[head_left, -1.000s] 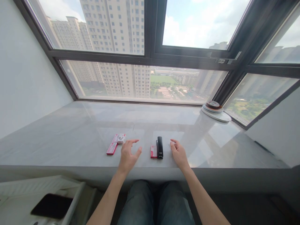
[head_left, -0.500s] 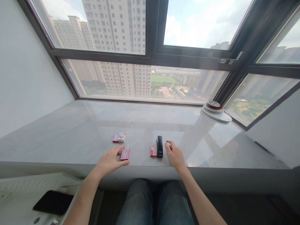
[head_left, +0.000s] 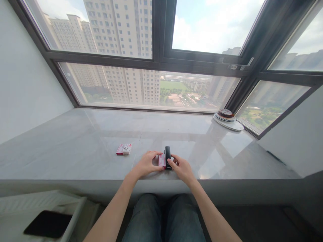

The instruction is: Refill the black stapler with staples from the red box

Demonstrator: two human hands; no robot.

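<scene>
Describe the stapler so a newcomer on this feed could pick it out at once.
Under the big window runs a grey sill; look near the middle of its front edge. There, between the left hand and right hand, is the stapler, just right of a small box. It is long, narrow and black, while the box is shorter, pink and white.

"What's on your feed?"
"I see bright, dark-framed windows spanning the far side."
"And nearer?"
"I've a glossy grey sill, with a pale wall at left."
</scene>
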